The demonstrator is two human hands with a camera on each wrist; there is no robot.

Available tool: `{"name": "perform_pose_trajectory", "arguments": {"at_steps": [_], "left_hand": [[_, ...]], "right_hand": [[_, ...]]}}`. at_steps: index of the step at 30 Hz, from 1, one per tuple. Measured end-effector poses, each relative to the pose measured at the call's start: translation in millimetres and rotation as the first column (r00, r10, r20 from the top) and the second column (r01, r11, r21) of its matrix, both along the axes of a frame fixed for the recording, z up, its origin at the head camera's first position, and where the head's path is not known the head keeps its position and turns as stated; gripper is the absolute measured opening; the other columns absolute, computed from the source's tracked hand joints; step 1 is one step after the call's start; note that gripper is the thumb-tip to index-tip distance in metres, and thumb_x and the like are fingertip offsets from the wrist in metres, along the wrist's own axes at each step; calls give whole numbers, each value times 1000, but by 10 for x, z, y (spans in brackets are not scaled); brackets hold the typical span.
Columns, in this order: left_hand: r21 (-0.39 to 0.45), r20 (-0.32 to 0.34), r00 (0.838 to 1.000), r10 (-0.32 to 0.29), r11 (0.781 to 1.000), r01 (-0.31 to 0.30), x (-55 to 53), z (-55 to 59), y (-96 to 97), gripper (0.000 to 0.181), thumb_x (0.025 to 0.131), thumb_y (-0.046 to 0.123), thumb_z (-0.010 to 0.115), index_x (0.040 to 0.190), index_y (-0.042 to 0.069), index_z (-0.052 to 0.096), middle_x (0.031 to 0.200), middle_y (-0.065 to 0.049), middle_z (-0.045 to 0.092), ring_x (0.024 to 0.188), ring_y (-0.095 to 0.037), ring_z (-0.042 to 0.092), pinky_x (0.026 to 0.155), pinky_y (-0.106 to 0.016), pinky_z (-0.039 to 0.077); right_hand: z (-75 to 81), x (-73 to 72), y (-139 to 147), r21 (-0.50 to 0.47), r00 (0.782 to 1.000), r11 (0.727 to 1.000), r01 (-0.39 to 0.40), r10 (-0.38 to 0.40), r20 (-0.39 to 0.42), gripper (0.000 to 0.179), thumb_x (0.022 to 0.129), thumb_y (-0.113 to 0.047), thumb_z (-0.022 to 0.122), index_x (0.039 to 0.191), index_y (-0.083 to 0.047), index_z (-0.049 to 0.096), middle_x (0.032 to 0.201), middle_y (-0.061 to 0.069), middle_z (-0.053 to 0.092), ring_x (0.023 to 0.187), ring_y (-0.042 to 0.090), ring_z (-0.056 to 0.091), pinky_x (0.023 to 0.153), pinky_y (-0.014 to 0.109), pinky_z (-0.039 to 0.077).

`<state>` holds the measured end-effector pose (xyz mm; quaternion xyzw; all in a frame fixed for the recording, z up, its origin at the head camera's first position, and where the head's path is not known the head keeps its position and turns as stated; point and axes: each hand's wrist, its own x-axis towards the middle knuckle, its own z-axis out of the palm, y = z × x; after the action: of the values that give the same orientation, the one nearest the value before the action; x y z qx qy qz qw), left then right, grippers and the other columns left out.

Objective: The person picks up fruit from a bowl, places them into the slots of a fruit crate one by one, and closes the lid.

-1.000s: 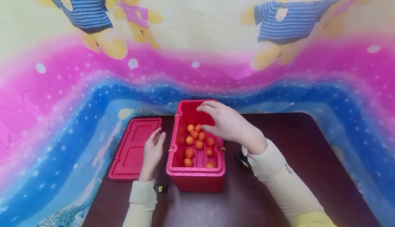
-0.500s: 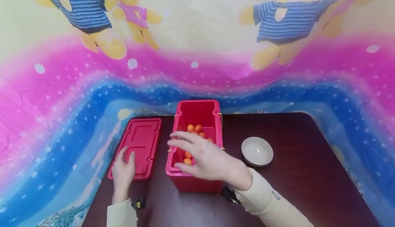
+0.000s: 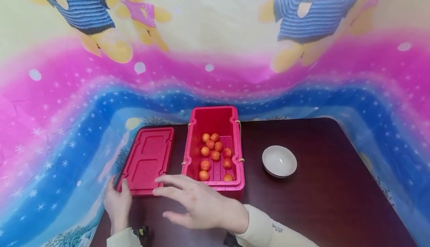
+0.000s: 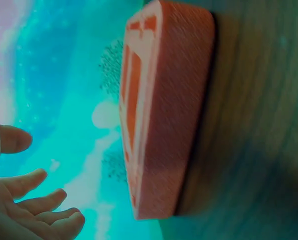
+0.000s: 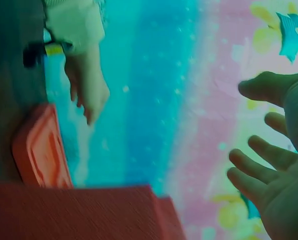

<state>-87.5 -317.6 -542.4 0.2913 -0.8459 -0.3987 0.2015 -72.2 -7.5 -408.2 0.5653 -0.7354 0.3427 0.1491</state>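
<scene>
A red foam lid (image 3: 146, 161) lies flat on the table, left of an open red foam box (image 3: 214, 183). My left hand (image 3: 117, 204) is at the lid's near left corner, thumb and fingers spread. In the left wrist view a gap shows between those fingers (image 4: 41, 202) and the lid (image 4: 174, 110). My right hand (image 3: 201, 204) hovers in front of the box, its fingers pointing left toward the lid's near edge and holding nothing. Several small round orange-red fruits (image 3: 215, 155) rest inside the box.
A white bowl (image 3: 279, 161) stands on the dark wooden table (image 3: 319, 202), right of the box. Thin cord loops (image 3: 240, 160) hang at the box's sides. Behind the table hangs a cloth (image 3: 215, 68) printed with bears.
My right hand has swung from over the box down and left to its front, uncovering the fruits and the bowl. My left hand has moved left and nearer me, to the lid's corner.
</scene>
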Motion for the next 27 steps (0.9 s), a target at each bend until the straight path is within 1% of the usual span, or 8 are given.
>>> {"name": "perform_pose_trajectory", "arguments": {"at_steps": [2,6,9,14,18,22,25,27], "left_hand": [[2,18,1000,8,1000,-8,-5,-47,-30,60,106,35,45,157,5,33,157,-27,35,141,-51,34,111,-68,29],[14,32,999,-7,1000,6,-11,-131,-64,62,106,36,45,158,4,30,158,-28,33,143,-50,31,112,-68,27],[33,49,999,-20,999,18,-7,-175,-92,63,106,36,45,158,3,29,158,-29,32,143,-50,29,112,-68,26],[60,148,989,4,998,-13,10,-242,-174,67,106,39,44,159,3,25,157,-31,31,143,-51,28,113,-67,25],[75,188,982,8,997,-22,18,-285,-255,73,105,47,44,159,3,23,155,-33,32,141,-53,29,112,-67,26],[79,186,983,-1,997,-14,10,-333,-305,75,104,48,45,159,1,24,151,-36,36,138,-55,33,111,-67,27],[87,186,983,-6,996,-10,-5,-368,-316,74,105,46,46,159,0,24,148,-38,38,136,-54,35,110,-66,29],[99,195,981,-16,995,-4,-19,-388,-317,74,105,46,45,159,0,22,150,-37,37,137,-53,35,111,-66,30]], "right_hand": [[-80,43,-67,-22,999,1000,-19,19,34,61,88,-26,78,141,-14,53,149,5,47,139,10,43,111,20,37],[-274,92,-194,-40,999,999,-13,15,52,63,89,-28,77,143,-14,50,151,6,45,138,9,43,111,20,36],[-439,106,-293,-46,997,999,18,-14,80,65,88,-29,78,144,-14,49,152,7,43,140,12,42,113,21,35],[-746,125,-460,-64,974,992,112,-97,206,73,86,-28,81,147,-13,44,154,7,40,140,17,43,114,26,37],[-993,119,-605,-14,938,971,240,-228,260,80,87,-30,80,152,-12,38,154,11,39,137,20,47,111,32,42],[-1178,103,-720,60,897,951,303,-306,319,87,86,-34,80,156,-14,31,157,14,36,137,25,48,108,39,46],[-1279,83,-787,107,856,935,338,-352,379,90,86,-37,79,158,-17,28,160,12,32,139,26,46,107,41,47],[-1343,65,-825,132,818,920,370,-390,423,90,87,-38,78,158,-19,27,162,10,29,140,27,45,107,41,47]]}}
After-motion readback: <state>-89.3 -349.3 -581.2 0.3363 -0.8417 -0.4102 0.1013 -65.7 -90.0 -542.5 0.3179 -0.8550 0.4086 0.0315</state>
